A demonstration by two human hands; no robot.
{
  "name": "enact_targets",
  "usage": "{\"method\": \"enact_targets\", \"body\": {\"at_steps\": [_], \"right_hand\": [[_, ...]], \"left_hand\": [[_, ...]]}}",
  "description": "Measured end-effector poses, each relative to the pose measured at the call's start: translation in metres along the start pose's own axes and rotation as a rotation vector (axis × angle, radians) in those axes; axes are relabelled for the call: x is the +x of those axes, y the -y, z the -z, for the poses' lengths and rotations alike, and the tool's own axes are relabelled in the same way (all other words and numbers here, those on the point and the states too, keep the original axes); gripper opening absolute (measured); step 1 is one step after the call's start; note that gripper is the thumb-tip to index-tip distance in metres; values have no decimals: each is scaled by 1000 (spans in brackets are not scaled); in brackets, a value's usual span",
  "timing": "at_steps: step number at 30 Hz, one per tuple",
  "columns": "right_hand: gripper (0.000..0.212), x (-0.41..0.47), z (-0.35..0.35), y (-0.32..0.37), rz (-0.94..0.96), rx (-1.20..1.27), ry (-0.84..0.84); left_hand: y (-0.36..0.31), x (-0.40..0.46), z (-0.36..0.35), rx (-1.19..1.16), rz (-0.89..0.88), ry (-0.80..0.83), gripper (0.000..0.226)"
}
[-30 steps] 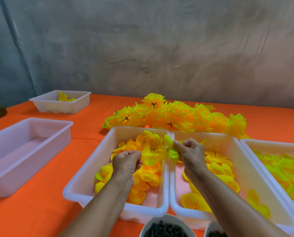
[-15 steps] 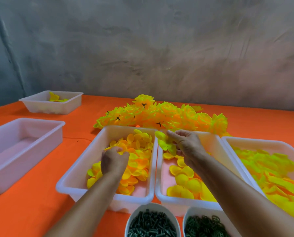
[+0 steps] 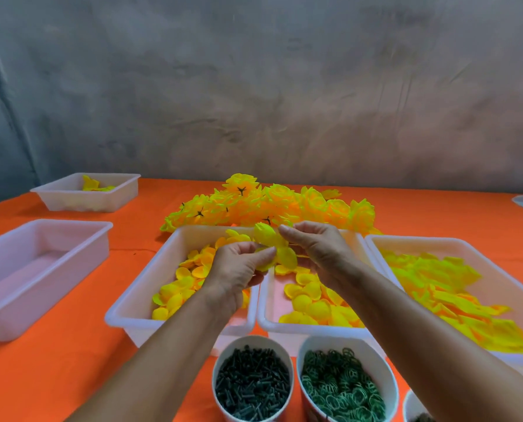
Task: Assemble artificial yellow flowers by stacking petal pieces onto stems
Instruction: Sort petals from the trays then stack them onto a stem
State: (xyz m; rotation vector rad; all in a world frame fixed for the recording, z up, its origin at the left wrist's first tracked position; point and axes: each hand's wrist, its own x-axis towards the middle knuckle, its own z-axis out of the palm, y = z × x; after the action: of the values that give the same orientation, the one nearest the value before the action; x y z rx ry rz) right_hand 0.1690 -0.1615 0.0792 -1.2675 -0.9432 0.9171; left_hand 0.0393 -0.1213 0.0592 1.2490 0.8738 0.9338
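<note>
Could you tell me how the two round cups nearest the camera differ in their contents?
The left cup holds dark, nearly black, straight peg-like pieces; the right cup holds green ring-shaped pieces. The left cup's pieces lie as jumbled sticks, the right cup's as tangled loops. Both cups are white, well filled, side by side on the orange table.

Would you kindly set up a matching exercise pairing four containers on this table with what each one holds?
1. far-left tray
2. near-left tray
3. left cup
4. right cup

a. green rings
b. nothing visible
c. a few yellow petals
d. dark stems

Pairs: 1-c, 2-b, 3-d, 4-a
</note>
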Motion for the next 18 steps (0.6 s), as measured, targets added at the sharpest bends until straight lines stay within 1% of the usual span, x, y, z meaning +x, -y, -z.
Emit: {"method": "enact_targets", "body": {"at_steps": [3,5,6,10,12,14,18], "right_hand": [[16,-11,4,5,-47,-29,56],[26,-14,4,5,-75,-18,41],[26,-16,4,5,-92,-15,34],[19,-21,5,3,-131,-50,51],[19,-24,6,1,-148,-48,54],[18,-28,6,-1,-165,-11,67],[7,-32,10,-1,-202,68,105]], "left_hand": [[-4,-9,-1,2,-6,-4,13],[-5,-14,-1,24,-10,6,12],[-5,-17,0,45,-22,6,13],[-3,-24,3,126,-88,-37,26],[-3,-27,4,135,-104,-55,30],[-2,-31,5,128,-100,-49,30],[-1,-37,3,112,-63,-15,23]]}}
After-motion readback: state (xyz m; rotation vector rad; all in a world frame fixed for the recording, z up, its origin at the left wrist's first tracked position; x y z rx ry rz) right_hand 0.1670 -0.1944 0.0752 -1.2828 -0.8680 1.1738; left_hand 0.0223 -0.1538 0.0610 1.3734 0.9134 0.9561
